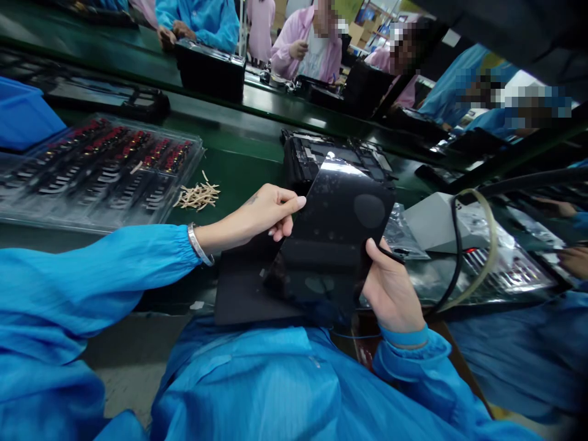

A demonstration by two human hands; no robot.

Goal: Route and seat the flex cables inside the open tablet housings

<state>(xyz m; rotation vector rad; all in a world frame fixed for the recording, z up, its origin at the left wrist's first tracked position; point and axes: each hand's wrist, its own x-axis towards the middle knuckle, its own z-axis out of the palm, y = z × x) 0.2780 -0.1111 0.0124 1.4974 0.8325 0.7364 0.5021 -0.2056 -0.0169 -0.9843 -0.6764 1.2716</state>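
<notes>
Both hands were closed on a glossy black rectangular panel (333, 239), tilted above the lap: left hand (261, 214) pinched its ten-o'clock edge, right hand (390, 288) gripped its four-o'clock edge, just before a black open device chassis (312, 153).

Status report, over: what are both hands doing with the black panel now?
Left hand pinches top-left edge of glossy black flat panel. Right hand grips its right edge, panel tilted. Black dismantled device lies behind on green belt.
</notes>
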